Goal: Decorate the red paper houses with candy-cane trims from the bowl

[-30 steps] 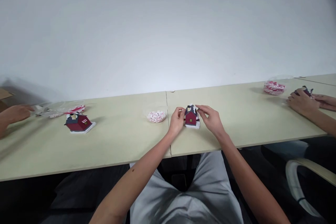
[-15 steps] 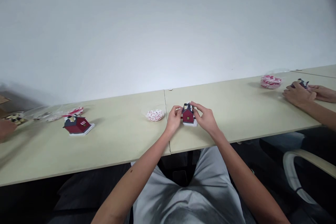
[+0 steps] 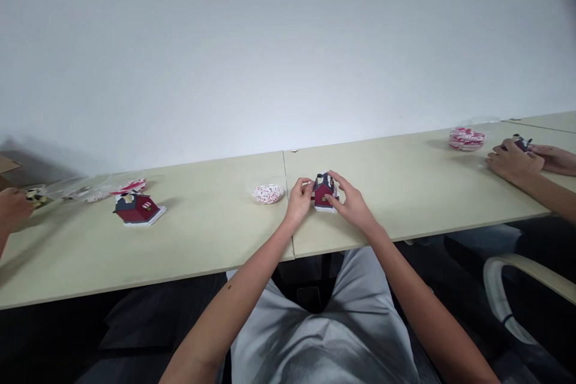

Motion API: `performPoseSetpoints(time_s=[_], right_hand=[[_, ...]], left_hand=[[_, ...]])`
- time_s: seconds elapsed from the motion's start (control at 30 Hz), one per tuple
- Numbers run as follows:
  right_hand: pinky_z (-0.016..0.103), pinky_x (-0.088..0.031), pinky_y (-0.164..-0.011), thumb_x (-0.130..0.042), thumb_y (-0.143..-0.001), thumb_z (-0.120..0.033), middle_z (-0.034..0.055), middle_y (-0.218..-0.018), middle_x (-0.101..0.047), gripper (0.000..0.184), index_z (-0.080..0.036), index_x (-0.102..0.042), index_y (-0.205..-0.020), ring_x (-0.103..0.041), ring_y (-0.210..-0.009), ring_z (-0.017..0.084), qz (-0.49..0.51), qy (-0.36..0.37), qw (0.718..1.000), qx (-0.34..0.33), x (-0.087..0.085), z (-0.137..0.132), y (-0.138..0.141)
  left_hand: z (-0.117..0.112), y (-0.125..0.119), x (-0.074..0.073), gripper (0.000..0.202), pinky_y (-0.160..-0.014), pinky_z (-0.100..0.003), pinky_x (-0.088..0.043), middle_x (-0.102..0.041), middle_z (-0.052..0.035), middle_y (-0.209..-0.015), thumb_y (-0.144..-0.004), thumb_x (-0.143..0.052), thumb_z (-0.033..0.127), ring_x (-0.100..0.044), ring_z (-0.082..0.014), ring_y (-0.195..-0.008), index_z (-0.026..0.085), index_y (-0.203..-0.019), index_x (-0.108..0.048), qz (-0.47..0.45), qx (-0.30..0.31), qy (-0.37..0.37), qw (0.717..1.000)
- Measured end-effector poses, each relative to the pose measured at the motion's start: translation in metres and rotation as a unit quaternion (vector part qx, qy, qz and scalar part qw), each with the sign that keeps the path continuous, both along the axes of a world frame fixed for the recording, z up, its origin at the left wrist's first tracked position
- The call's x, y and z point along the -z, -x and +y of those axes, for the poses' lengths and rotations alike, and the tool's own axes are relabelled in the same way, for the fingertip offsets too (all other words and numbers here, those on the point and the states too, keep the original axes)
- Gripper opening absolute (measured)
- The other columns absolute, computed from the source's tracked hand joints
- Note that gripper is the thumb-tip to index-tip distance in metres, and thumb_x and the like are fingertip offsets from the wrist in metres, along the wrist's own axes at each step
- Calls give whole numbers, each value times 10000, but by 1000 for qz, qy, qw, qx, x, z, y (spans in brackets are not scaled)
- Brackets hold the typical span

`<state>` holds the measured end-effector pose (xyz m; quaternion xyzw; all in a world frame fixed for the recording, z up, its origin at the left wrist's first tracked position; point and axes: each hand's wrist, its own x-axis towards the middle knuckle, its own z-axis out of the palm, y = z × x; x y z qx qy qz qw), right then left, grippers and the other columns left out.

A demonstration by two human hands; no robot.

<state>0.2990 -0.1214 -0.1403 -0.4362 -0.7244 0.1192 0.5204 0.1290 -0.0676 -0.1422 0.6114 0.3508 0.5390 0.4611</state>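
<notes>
A small red paper house with a dark blue roof [image 3: 323,191] stands on a white base on the beige table [image 3: 216,234]. My left hand [image 3: 299,202] grips its left side, fingers curled against the wall. From the right, my right hand [image 3: 350,199] wraps round it, thumb at the front and fingers over the roof. Just left of my left hand sits a clear shallow dish of red-and-white pieces [image 3: 267,193].
A second red house [image 3: 137,208] stands at the left by clear bags and red-white scraps [image 3: 128,186]. Another person's hand [image 3: 13,209] is at the far left. At the right, another person's hands [image 3: 517,162] hold a dark object near a pile of red-white pieces [image 3: 467,138]. A chair arm [image 3: 522,273] curves below the table.
My right hand has come down from the roof top to wrap the house's right side. The person at the left has drawn their hand back, and the view has shifted slightly.
</notes>
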Motion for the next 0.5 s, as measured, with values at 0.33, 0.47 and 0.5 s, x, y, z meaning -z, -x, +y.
performPoseSetpoints(time_s=[0.33, 0.47, 0.5], right_hand=[[474, -440, -1147, -580, -946, -361, 80, -1532, -501, 596, -308, -405, -1514, -534, -1356, 270, 28, 12, 999, -36, 3, 0, 0], [496, -417, -1160, -577, -948, -390, 103, -1522, -515, 596, -279, -429, -1515, -509, -1377, 285, -3, -14, 1000, -4, -1, -4, 0], [504, -408, -1165, -581, -946, -402, 108, -1524, -516, 610, -273, -426, -1522, -501, -1386, 292, -9, -15, 1000, 4, -2, -5, 0]], left_hand=[[-1, 1, -1, 294, -727, -307, -611, -693, -40, -878, -922, -608, 483, -688, -170, -806, 201, -994, -569, -1, 8, 0, 1000], [-2, 0, -3, 295, -718, -304, -611, -690, -34, -869, -922, -613, 477, -686, -167, -800, 192, -987, -574, -1, 13, 2, 1000], [-2, 0, -3, 298, -718, -306, -612, -691, -34, -871, -921, -616, 477, -687, -168, -802, 191, -988, -574, -2, 15, 3, 1000]])
